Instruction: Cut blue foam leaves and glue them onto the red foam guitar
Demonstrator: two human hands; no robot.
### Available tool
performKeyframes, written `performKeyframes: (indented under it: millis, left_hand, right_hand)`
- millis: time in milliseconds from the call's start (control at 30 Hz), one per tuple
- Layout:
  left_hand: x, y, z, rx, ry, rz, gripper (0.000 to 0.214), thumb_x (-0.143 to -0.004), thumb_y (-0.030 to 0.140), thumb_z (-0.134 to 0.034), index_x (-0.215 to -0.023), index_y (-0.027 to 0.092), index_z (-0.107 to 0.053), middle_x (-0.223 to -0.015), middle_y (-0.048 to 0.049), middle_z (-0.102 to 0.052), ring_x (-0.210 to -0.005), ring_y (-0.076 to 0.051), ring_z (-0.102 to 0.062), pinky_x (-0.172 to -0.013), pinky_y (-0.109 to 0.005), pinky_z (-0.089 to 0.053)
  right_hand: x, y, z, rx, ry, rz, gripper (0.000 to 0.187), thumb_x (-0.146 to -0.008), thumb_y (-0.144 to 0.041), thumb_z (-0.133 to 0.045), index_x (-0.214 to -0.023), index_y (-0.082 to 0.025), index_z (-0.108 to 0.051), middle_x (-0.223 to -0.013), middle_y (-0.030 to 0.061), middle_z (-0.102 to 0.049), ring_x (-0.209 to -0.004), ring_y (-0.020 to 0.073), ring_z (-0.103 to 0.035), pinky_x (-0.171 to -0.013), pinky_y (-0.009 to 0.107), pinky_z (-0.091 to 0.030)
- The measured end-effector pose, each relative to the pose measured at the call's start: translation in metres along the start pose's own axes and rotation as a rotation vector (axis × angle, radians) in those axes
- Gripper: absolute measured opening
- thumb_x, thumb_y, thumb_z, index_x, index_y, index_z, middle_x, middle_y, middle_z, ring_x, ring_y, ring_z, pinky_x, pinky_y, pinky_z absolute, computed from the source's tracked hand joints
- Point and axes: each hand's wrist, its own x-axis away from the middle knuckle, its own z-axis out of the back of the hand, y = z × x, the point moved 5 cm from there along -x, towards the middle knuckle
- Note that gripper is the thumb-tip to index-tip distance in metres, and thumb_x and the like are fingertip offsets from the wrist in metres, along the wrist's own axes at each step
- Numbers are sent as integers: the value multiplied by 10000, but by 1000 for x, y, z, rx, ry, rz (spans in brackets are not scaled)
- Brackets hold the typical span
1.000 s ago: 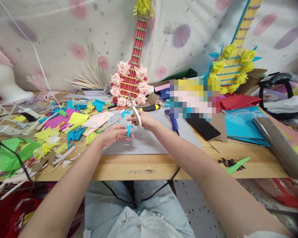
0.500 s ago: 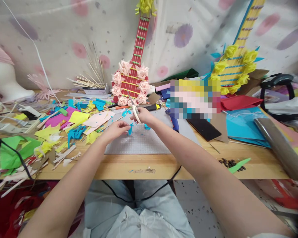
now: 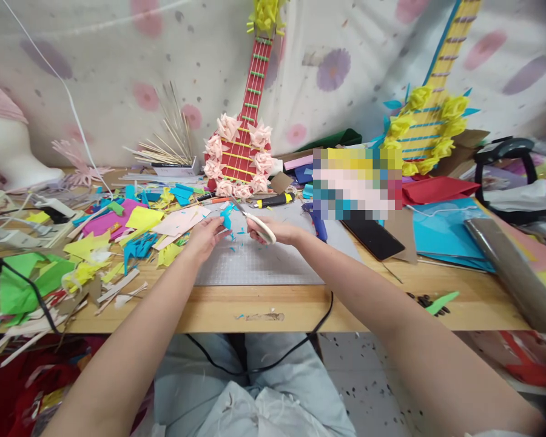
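Paper and scissors above mat

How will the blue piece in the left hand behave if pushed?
The blue piece is probably very light, being small beside the left hand holding it. It likely bends easily, since it looks like thin paper.

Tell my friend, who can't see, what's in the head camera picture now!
A person's right hand holds white-handled scissors near a small blue piece in the left hand, over a grey mat on a wooden table. Colourful scraps lie on the left; behind is a red guitar shape trimmed with pink flowers.
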Motion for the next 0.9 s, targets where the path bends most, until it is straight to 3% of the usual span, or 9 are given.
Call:
performKeyframes:
  millis: [100,267,633,900]
  left_hand:
    - [-3,-3,-4,68,-22,20,63,-660,163,-634,-634,125,-590,-637,-9,-606,-639,-92,-571,-719,-279,-525]
    - [-3,-5,-10,104,-44,16,75,-694,146,-588,-629,116,-612,-670,-28,-633,-672,-96,-589,-753,-274,-528]
    - [-4,-6,-13,107,-14,7,97,-675,124,-578,-579,125,-584,-597,-7,-602,-606,-78,-561,-703,-233,-524]
    - [-2,-7,-14,119,-38,31,71,-688,124,-580,-621,127,-604,-664,-13,-630,-668,-81,-582,-734,-226,-518]
  right_hand:
    - [6,4,-5,32,-118,-32,520,-705,-667,-543,-795,-161,-462,-580,-48,-452,-470,52,-403,-421,182,-341]
    - [7,5,-9,65,-197,-46,519,-750,-676,-472,-779,-158,-466,-544,-50,-417,-462,59,-377,-426,189,-334]
    - [9,4,-12,41,-161,-108,536,-737,-691,-474,-804,-160,-454,-512,-67,-358,-429,52,-314,-398,179,-266]
    - [11,5,-10,25,-173,-140,514,-752,-673,-475,-800,-162,-458,-537,-57,-385,-441,53,-340,-412,176,-295]
